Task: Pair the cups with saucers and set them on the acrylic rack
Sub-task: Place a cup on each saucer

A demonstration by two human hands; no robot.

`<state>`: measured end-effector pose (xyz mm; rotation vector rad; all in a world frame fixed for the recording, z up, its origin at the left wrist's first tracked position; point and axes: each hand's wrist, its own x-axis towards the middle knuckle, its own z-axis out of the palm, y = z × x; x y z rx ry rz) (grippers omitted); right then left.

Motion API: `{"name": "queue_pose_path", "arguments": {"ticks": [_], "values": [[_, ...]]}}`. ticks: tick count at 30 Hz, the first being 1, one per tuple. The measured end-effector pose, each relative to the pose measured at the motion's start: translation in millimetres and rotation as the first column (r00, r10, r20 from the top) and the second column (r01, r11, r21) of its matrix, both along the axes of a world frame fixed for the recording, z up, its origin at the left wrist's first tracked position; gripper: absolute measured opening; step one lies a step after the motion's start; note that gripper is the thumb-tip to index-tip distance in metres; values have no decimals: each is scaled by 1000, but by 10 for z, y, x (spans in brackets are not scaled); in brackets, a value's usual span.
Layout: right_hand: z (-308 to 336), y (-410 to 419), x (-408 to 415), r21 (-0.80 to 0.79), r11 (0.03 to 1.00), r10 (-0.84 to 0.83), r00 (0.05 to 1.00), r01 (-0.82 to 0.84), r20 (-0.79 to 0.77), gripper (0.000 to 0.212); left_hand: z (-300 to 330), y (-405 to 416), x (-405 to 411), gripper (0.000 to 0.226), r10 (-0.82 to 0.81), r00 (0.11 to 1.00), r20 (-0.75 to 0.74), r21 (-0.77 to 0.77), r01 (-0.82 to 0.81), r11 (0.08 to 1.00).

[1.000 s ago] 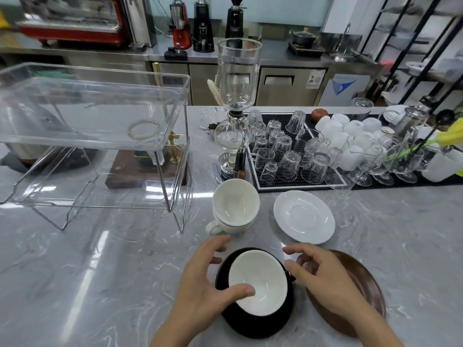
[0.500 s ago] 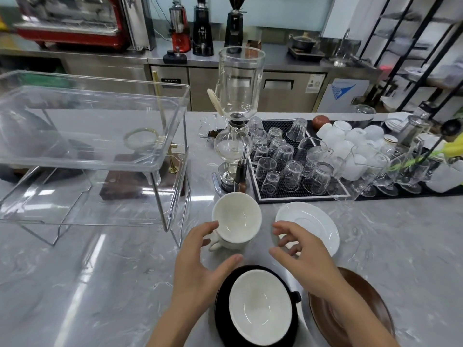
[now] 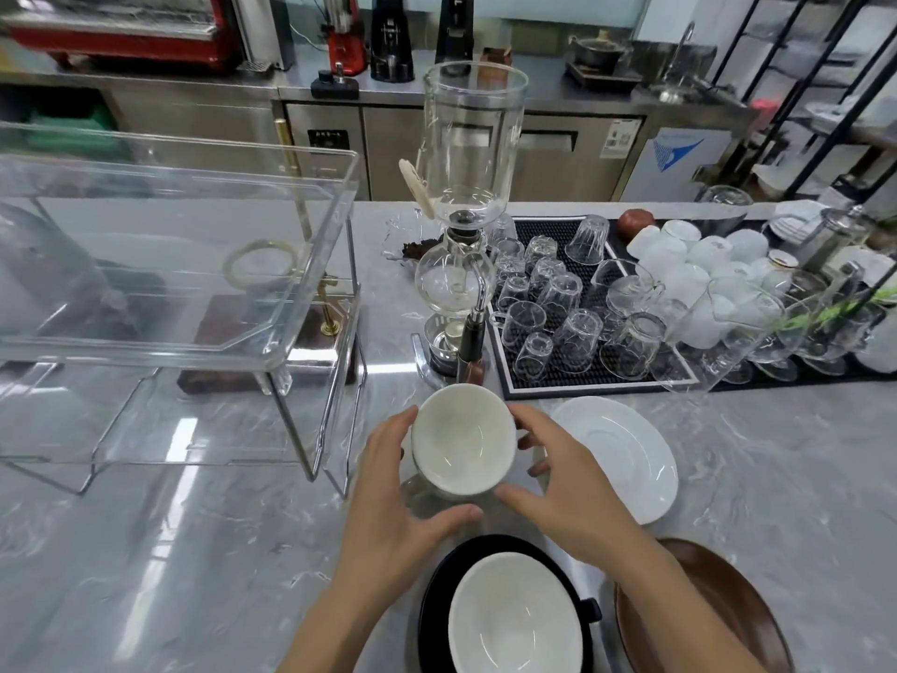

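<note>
A white cup is in the middle of the marble counter, tilted a little toward me, its handle hidden. My left hand cups its left side and my right hand its right side, fingers on the rim and thumbs below it. A white saucer lies just to the right. Nearest to me a black cup with a white inside sits on a black saucer, and a brown saucer lies bare to its right. The clear acrylic rack stands at the left with nothing on its tiers.
A glass siphon brewer stands right behind the white cup. A black mat with several upturned glasses and white cups fills the back right. The counter surface in front of the rack at the left is bare marble.
Both hands have left the black cup and saucer and moved forward to the white cup, closing around it. The view has shifted forward.
</note>
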<state>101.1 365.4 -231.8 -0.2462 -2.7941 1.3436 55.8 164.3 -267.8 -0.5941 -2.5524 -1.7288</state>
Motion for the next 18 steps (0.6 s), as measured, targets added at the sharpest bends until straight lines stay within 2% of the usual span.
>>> {"name": "queue_pose_path", "arguments": {"ticks": [8,18], "values": [[-19,-16,-111,47,997,61,998,-61,-15,88,-49,8,-133,100,-8,1000,-29,-43,7,999],[-102,12,-138,31,998,62,997,-61,-43,89,-83,12,-165,100,4,999,-41,-36,-6,999]]}}
